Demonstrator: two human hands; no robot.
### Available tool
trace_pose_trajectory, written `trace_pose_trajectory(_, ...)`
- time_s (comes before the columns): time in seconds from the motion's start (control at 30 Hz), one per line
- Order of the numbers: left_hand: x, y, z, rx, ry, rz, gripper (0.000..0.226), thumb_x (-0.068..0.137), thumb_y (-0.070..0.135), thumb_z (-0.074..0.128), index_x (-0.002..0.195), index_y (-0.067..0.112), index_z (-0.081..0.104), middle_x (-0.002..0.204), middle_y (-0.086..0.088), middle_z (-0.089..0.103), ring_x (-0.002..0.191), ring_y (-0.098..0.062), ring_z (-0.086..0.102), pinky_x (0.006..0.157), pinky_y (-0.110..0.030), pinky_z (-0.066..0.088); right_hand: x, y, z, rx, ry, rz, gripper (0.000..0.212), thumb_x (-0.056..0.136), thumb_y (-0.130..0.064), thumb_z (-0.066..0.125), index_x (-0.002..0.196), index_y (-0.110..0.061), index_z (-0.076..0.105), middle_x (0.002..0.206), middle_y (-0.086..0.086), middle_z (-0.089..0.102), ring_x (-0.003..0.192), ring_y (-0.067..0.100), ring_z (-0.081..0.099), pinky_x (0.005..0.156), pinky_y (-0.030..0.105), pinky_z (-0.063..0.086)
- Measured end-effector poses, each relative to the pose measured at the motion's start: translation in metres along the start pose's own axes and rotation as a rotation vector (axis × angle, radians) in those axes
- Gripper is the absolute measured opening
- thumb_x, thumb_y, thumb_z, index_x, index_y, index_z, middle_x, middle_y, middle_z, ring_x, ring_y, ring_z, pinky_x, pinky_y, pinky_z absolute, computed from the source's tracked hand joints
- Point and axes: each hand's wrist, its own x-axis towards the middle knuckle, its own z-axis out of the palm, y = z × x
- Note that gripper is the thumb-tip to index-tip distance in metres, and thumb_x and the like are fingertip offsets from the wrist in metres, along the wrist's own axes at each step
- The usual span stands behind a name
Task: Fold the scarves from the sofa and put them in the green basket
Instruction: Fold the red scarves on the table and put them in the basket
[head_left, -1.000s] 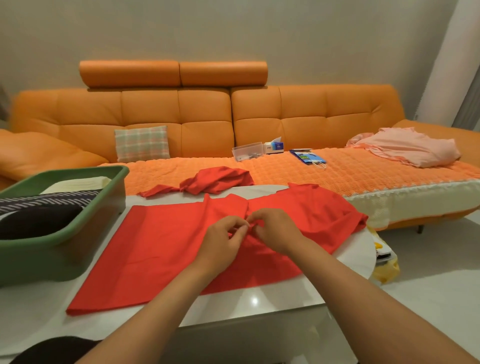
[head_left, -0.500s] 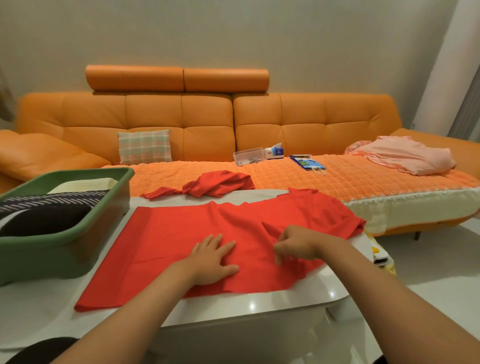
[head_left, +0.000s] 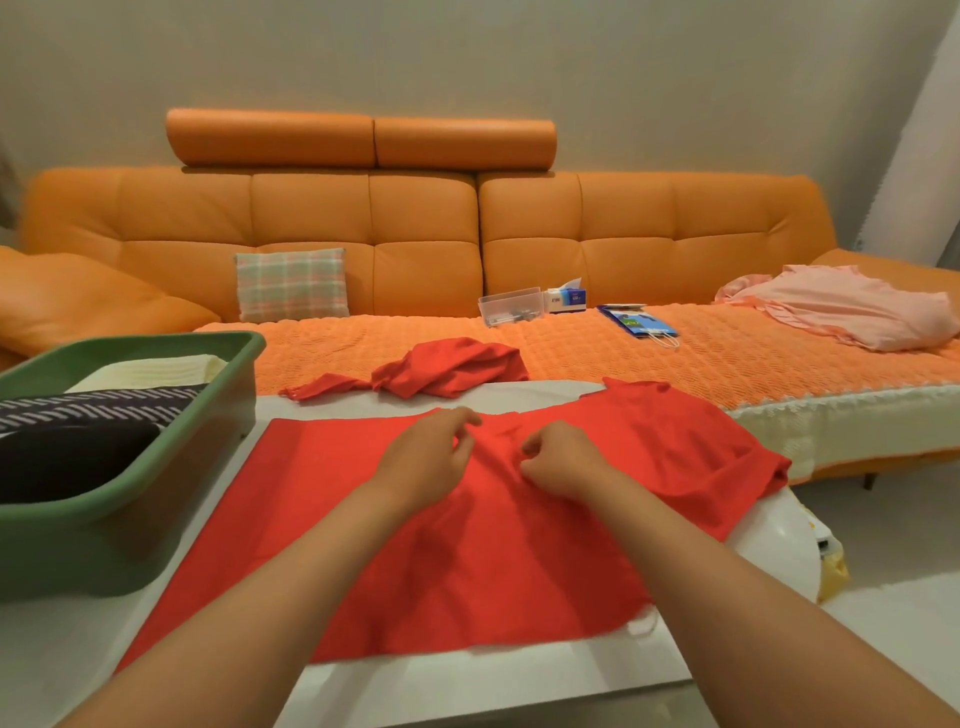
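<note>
Head view, looking down over a white table (head_left: 467, 670) right up against an orange sofa (head_left: 415, 234). Got a red scarf (head_left: 519, 545) spread mostly flat across the table, right end bunched up and hanging off the rounded corner. Both hands near the middle of its far edge, close together but not touching. Right hand (head_left: 561, 460) curled into a loose fist, pinching a small ridge of the cloth. Left hand (head_left: 426, 457) resting on the scarf with fingers loosely bent, honestly can't tell whether pinching anything or just touching.

Containers next. Green basket (head_left: 130, 519) on the table's left side, just beside the scarf's left end. Holds three folded pieces side by side: a cream one (head_left: 150, 369) at the back, a dark striped one (head_left: 93, 410) in the middle, a plain black one (head_left: 67, 457) nearest. Further back on the sofa seat, a small clear plastic box (head_left: 511, 306) with a few little bits at the bottom, too small to make out. Right beside it, a white and blue tissue box (head_left: 566, 297) with a tissue sticking up.

Also a second red scarf (head_left: 452, 366) crumpled at the sofa's front edge, just past the table. Pink cloth (head_left: 841, 306) heaped at the right end of the seat, plaid cushion (head_left: 292, 285) leaning on the backrest, blue paper bag (head_left: 636, 323) lying flat near the tissue box.
</note>
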Motion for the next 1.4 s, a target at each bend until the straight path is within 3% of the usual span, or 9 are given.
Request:
trace_pose_trajectory(0.23, 0.021, -0.017, -0.001, -0.243, 0.067, -0.158, 0.033, 0.096, 0.039, 0.050, 0.121, 0.025, 0.066, 0.117, 0.004, 0.065, 0.103, -0.011, 0.059, 0.087, -0.025, 0.042, -0.011, -0.047, 0.001, 0.375, -0.436, -0.305, 0.032, 0.084, 0.003, 0.056, 0.101, -0.013, 0.078, 0.079, -0.011, 0.073, 0.067, -0.003, 0.059, 0.070, 0.013, 0.049)
trace_pose_trajectory(0.33, 0.008, -0.028, -0.001, -0.040, -0.192, -0.178, 0.046, 0.079, 0.063, 0.051, 0.109, 0.036, 0.073, 0.114, 0.008, 0.071, 0.106, -0.012, 0.063, 0.092, -0.035, 0.051, -0.008, -0.044, 0.002, 0.442, -0.248, -0.189, 0.042, 0.076, 0.013, 0.045, 0.082, -0.012, 0.078, 0.070, -0.004, 0.072, 0.061, 0.006, 0.061, 0.066, 0.023, 0.050)
trace_pose_trajectory(0.53, -0.004, -0.056, -0.008, 0.230, -0.155, -0.232, 0.015, 0.085, 0.034, 0.067, 0.095, 0.029, 0.078, 0.102, 0.002, 0.074, 0.100, -0.022, 0.066, 0.082, -0.033, 0.053, -0.002, -0.025, 0.013, 0.086, -0.090, -0.059, 0.030, 0.082, -0.003, 0.054, 0.088, -0.023, 0.077, 0.089, -0.002, 0.073, 0.081, 0.013, 0.064, 0.071, 0.020, 0.044)
trace_pose_trajectory(0.63, -0.005, -0.062, -0.010, 0.156, -0.066, -0.234, 0.018, 0.091, 0.034, 0.063, 0.093, 0.024, 0.078, 0.099, -0.005, 0.065, 0.097, -0.024, 0.062, 0.081, -0.034, 0.049, 0.000, -0.029, 0.024, 0.029, -0.074, -0.064, 0.019, 0.088, -0.029, 0.061, 0.099, -0.024, 0.077, 0.106, -0.002, 0.074, 0.102, 0.018, 0.067, 0.088, 0.029, 0.051)
trace_pose_trajectory(0.77, 0.000, -0.054, -0.013, -0.015, 0.071, -0.239, 0.020, 0.093, 0.028, 0.060, 0.078, 0.020, 0.069, 0.079, -0.001, 0.063, 0.080, -0.023, 0.062, 0.072, -0.036, 0.046, -0.003, -0.043, 0.032, 0.082, -0.091, -0.084, 0.068, 0.076, -0.069, 0.067, 0.130, -0.027, 0.063, 0.125, -0.006, 0.066, 0.114, 0.017, 0.062, 0.095, 0.032, 0.048)
trace_pose_trajectory(0.97, 0.028, -0.026, -0.017, -0.610, 0.166, -0.297, 0.016, 0.098, 0.016, 0.056, 0.091, 0.025, 0.067, 0.084, -0.002, 0.073, 0.078, -0.026, 0.073, 0.077, -0.043, 0.059, 0.009, -0.037, 0.026, 0.256, 0.114, -0.133, 0.028, 0.085, -0.033, 0.063, 0.071, -0.009, 0.066, 0.067, 0.007, 0.064, 0.069, 0.017, 0.058, 0.069, 0.044, 0.050)
trace_pose_trajectory(1.1, 0.059, 0.004, -0.015, -0.762, 0.041, -0.169, 0.035, 0.101, 0.009, 0.050, 0.130, 0.029, 0.054, 0.111, 0.005, 0.071, 0.100, -0.011, 0.070, 0.084, -0.029, 0.053, 0.024, -0.004, -0.006, 0.256, 0.370, 0.118, 0.020, 0.092, -0.028, 0.058, 0.082, -0.016, 0.071, 0.091, 0.007, 0.073, 0.093, 0.029, 0.066, 0.070, 0.034, 0.043)
trace_pose_trajectory(1.27, 0.046, -0.032, 0.019, -0.189, -0.112, -0.147, 0.037, 0.101, 0.017, 0.047, 0.137, 0.028, 0.053, 0.132, 0.000, 0.063, 0.122, -0.019, 0.058, 0.097, -0.026, 0.044, 0.030, 0.049, -0.003, 0.095, 0.220, 0.295, 0.042, 0.091, -0.040, 0.062, 0.129, -0.021, 0.059, 0.129, 0.007, 0.064, 0.122, 0.028, 0.058, 0.096, 0.036, 0.046)
trace_pose_trajectory(1.4, 0.015, -0.070, 0.033, 0.283, -0.324, -0.118, 0.053, 0.101, 0.047, 0.042, 0.151, 0.032, 0.036, 0.161, 0.005, 0.026, 0.149, -0.017, 0.021, 0.121, -0.042, 0.017, 0.029, 0.045, 0.001, -0.138, 0.295, 0.169, 0.037, 0.091, -0.036, 0.058, 0.125, -0.021, 0.058, 0.126, 0.010, 0.056, 0.119, 0.032, 0.055, 0.096, 0.040, 0.045)
